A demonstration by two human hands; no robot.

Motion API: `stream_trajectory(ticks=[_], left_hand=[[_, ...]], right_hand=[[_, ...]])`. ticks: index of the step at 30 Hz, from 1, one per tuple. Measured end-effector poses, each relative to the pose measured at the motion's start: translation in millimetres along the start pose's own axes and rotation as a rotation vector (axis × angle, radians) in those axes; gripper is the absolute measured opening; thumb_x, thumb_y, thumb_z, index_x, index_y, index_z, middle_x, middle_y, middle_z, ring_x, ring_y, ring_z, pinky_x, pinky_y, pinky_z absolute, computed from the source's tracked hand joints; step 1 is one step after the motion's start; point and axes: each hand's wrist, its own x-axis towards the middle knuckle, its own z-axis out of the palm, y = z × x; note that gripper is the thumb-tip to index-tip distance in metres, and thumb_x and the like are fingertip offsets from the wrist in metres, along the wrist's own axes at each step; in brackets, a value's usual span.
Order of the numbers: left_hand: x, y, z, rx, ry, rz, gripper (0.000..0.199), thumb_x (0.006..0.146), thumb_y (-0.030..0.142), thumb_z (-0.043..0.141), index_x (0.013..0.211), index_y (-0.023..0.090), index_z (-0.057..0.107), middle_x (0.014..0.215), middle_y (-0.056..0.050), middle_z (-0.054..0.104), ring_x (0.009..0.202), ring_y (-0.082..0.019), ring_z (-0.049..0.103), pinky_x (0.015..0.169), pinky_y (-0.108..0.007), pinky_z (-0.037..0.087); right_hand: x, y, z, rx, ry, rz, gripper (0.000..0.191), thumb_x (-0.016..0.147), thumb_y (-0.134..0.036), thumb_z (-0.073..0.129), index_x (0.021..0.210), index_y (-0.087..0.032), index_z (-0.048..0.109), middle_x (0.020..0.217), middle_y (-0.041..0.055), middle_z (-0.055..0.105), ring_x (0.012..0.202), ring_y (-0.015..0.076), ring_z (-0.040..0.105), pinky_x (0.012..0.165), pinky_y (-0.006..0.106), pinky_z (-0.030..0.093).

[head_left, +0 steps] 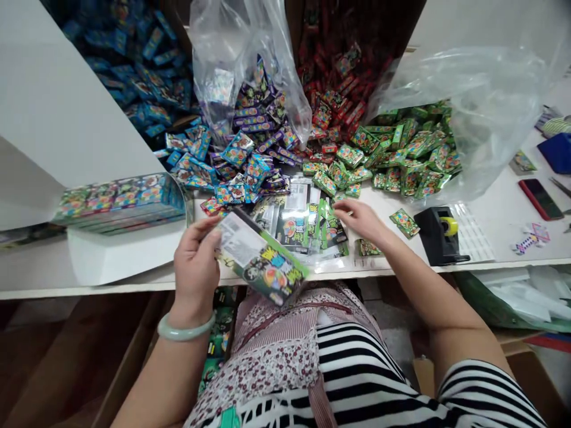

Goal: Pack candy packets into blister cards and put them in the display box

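My left hand [196, 255] is closed on the left edge of a flat printed pouch [267, 261], black and green with a pale label panel. The pouch is tilted over the table's front edge. My right hand [362, 221] hovers just beside a stack of similar flat pouches [297, 223], its fingers partly bent and apart, with nothing visible in them. Small green candy boxes [350, 156] lie just beyond that hand, and one green box [369, 247] sits under its wrist.
Blue boxes [196, 169], purple boxes [254, 119] and red boxes [328, 113] are heaped at the back. A clear plastic bag [486, 119] borders the green heap. On the right are a tape dispenser [439, 238] and a phone [540, 199]; packed boxes [120, 202] stand left.
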Motion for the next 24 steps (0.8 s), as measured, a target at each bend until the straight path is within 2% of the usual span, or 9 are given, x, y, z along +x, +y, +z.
stream_trajectory(ticks=[2,4,7,9,13,16,18,21,24], left_hand=[[1,-20,-2.5,-0.117,0.135,-0.11,0.024,0.091,0.028,0.065,0.115,0.028,0.064,0.113,0.001,0.068,0.091,-0.013,0.066,0.07,-0.024,0.056],[-2,-34,2.1,-0.218,0.202,-0.228,0.028,0.085,0.029,0.071,0.111,0.027,0.062,0.113,0.0,0.069,0.089,-0.014,0.067,0.067,-0.024,0.057],[-11,-42,11.4,-0.237,0.168,-0.327,0.041,0.079,0.036,0.076,0.113,0.025,0.055,0.114,-0.003,0.068,0.093,-0.016,0.068,0.071,-0.026,0.058],[-18,-44,13.1,-0.164,0.116,-0.34,0.053,0.075,0.041,0.08,0.118,0.024,0.052,0.114,-0.007,0.068,0.097,-0.018,0.069,0.072,-0.026,0.058],[-26,-45,4.8,0.01,0.039,-0.306,0.069,0.069,0.044,0.084,0.124,0.02,0.051,0.112,-0.01,0.067,0.101,-0.019,0.067,0.079,-0.027,0.057],[-28,-50,-4.7,0.065,-0.024,-0.287,0.072,0.069,0.045,0.083,0.126,0.019,0.048,0.102,-0.008,0.068,0.091,-0.018,0.068,0.076,-0.028,0.056],[-28,-52,-10.9,0.106,-0.066,-0.281,0.075,0.07,0.046,0.082,0.129,0.019,0.046,0.095,-0.006,0.066,0.082,-0.017,0.067,0.07,-0.027,0.055],[-27,-44,-17.4,0.304,-0.07,-0.221,0.075,0.07,0.047,0.082,0.131,0.019,0.049,0.096,-0.005,0.062,0.075,-0.015,0.062,0.065,-0.027,0.052],[-25,-19,-10.9,0.437,-0.013,-0.079,0.07,0.068,0.046,0.085,0.126,0.02,0.056,0.105,-0.007,0.059,0.089,-0.019,0.06,0.069,-0.029,0.052]], right_hand=[[6,24,-19,-0.284,0.137,0.097,0.028,0.092,-0.036,0.058,0.108,-0.016,0.07,0.109,0.0138,0.07,0.101,0.0249,0.065,0.093,0.041,0.048],[14,42,-26,-0.467,0.128,0.174,0.033,0.091,-0.041,0.061,0.108,-0.015,0.071,0.113,0.017,0.068,0.105,0.0279,0.064,0.093,0.041,0.048],[23,55,-19,-0.575,0.079,0.182,0.034,0.084,-0.047,0.07,0.099,-0.017,0.073,0.11,0.017,0.068,0.107,0.03,0.063,0.09,0.04,0.049],[28,58,-12,-0.547,0.065,0.205,0.036,0.078,-0.048,0.075,0.097,-0.018,0.071,0.103,0.0147,0.069,0.1,0.0286,0.063,0.085,0.038,0.05],[33,65,-9,-0.292,0.119,0.295,0.038,0.074,-0.041,0.076,0.101,-0.018,0.064,0.093,0.0069,0.068,0.084,0.0213,0.063,0.077,0.034,0.049],[33,68,-15,0.003,0.191,0.305,0.025,0.076,-0.031,0.07,0.094,-0.017,0.061,0.08,0.0022,0.065,0.074,0.0168,0.061,0.074,0.032,0.048],[29,65,-20,0.175,0.198,0.302,0.023,0.076,-0.031,0.067,0.092,-0.018,0.06,0.075,-0.0001,0.062,0.07,0.0149,0.059,0.071,0.031,0.049],[18,53,-24,0.412,0.145,0.254,0.037,0.07,-0.036,0.071,0.101,-0.018,0.06,0.08,-0.001,0.061,0.07,0.013,0.058,0.066,0.029,0.049],[5,32,-18,0.592,0.055,0.168,0.067,0.065,-0.035,0.076,0.127,-0.026,0.053,0.088,-0.0027,0.06,0.07,0.0118,0.056,0.062,0.027,0.05]])
